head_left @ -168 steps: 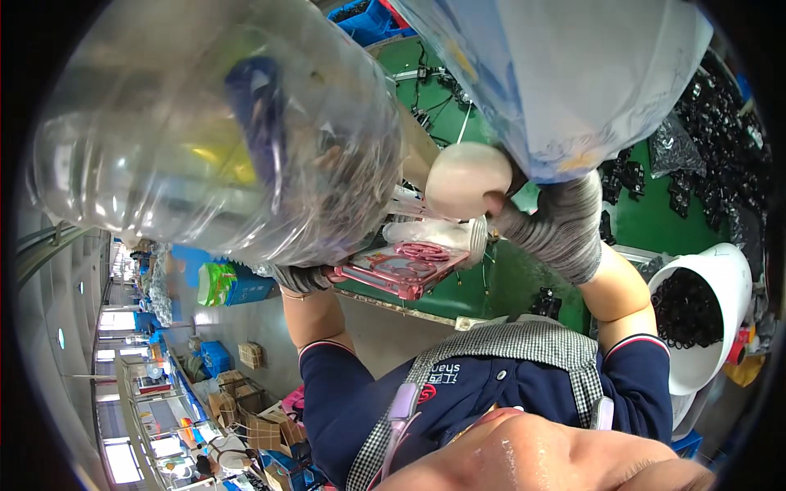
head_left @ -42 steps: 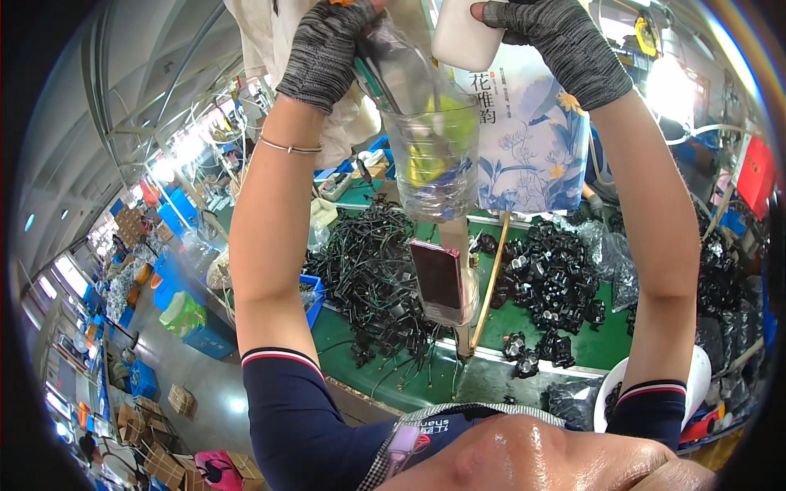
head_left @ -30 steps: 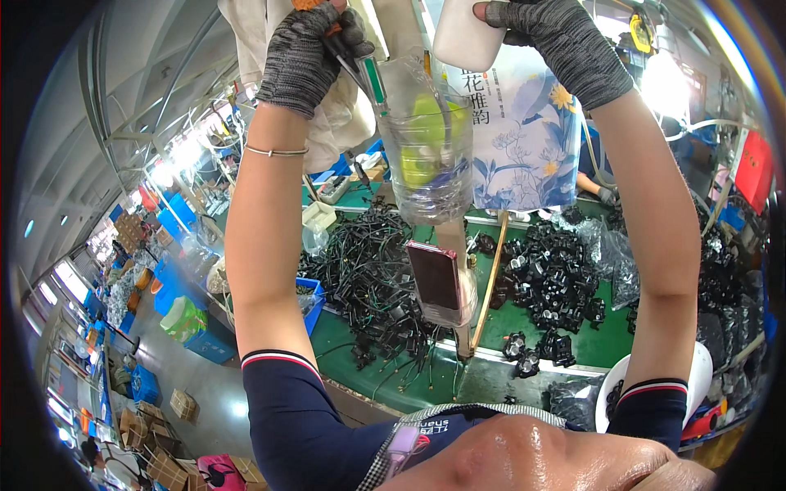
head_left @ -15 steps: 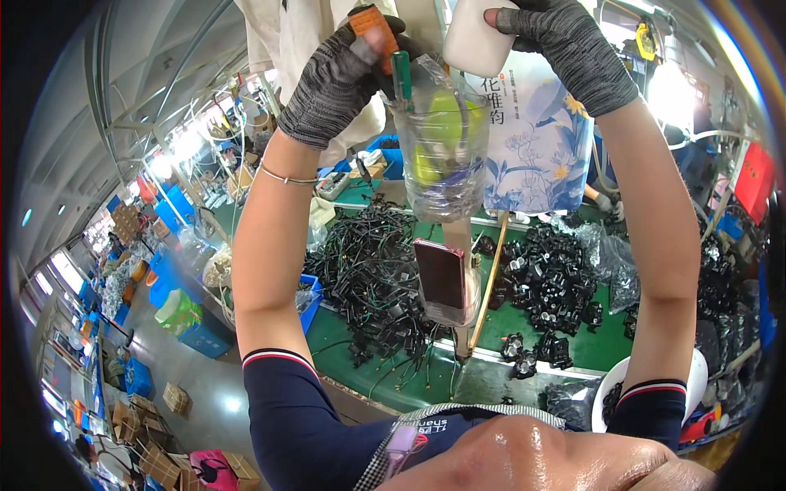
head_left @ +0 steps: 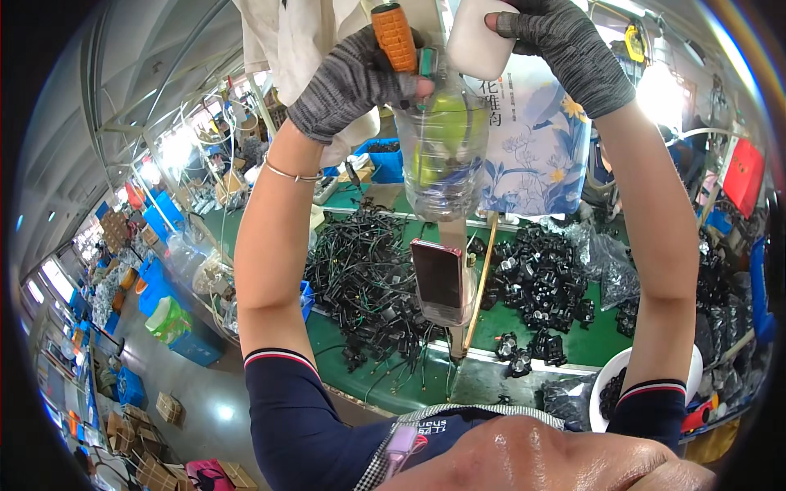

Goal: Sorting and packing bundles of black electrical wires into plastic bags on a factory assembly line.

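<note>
My left hand (head_left: 348,86), in a grey fingerless glove, is closed by the rim of a clear plastic bottle with a cut-off top (head_left: 446,176). An orange-handled tool (head_left: 395,37) sticks up from its fingers; the tool's working end is hidden. The thumb lies beside a green handle (head_left: 426,61) standing in the bottle, among yellow-green items (head_left: 442,131). Up at the top edge, my gloved right hand (head_left: 569,53) pinches a smooth white rounded object (head_left: 481,39), thumb on its face; its kind is unclear. Below the bottle, a phone (head_left: 437,274) stands in a clear holder.
On the green worktop (head_left: 401,385) lie a heap of black cables (head_left: 360,274) and a pile of black parts (head_left: 540,278). A wooden stick (head_left: 483,286) runs between them. A blue floral bag (head_left: 532,155) hangs behind. At right is a white bowl (head_left: 600,397) of black parts.
The orange handle has swung upright and slightly right. My left thumb has dropped from that handle to beside the green one. My right hand keeps its pinch on the white object.
</note>
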A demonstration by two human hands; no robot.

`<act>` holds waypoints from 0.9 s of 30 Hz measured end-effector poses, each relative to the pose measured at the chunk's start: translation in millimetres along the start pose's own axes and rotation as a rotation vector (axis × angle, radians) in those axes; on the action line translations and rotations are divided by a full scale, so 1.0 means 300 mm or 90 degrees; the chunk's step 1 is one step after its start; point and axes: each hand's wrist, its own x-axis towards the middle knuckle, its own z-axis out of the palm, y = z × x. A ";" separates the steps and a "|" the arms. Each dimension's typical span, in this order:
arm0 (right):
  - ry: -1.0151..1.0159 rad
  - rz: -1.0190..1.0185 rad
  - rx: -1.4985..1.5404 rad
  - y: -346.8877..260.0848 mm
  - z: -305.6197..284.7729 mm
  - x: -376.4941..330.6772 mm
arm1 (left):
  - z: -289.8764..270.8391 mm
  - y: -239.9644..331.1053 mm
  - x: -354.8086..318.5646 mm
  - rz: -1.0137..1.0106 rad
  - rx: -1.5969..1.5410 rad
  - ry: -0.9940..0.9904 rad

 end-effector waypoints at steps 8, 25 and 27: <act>0.010 0.012 -0.029 0.012 0.002 0.008 | 0.036 0.010 0.060 0.008 0.180 -0.019; 0.068 0.036 -0.060 0.020 -0.018 0.027 | -0.058 0.152 0.068 0.046 0.074 0.134; 0.071 0.037 -0.062 0.018 -0.021 0.028 | -0.070 0.158 0.082 0.059 0.073 0.131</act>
